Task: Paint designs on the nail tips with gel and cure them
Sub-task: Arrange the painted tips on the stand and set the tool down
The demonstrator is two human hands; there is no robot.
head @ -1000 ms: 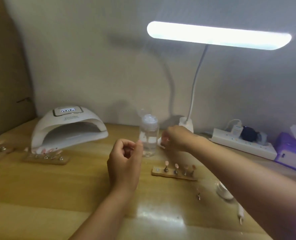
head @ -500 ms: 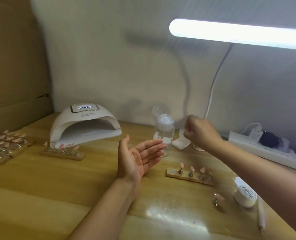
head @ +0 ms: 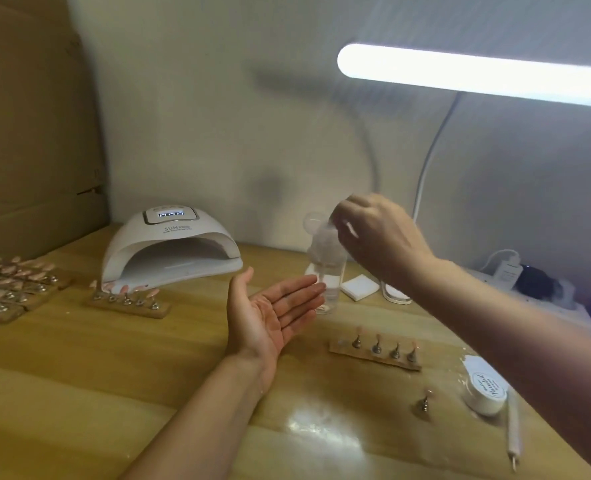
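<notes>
A wooden strip holding four upright nail tips lies on the wooden table, right of centre. Near it, to the right, are a single tip stand, a small white jar and a pen-like tool. Behind the strip stands a clear pump bottle. The left hand is held flat, palm up, its fingertips at the bottle. The right hand hovers at the bottle's top with fingers bunched; blur hides whether it holds anything. A white nail curing lamp sits far left, with another strip of tips in front of it.
</notes>
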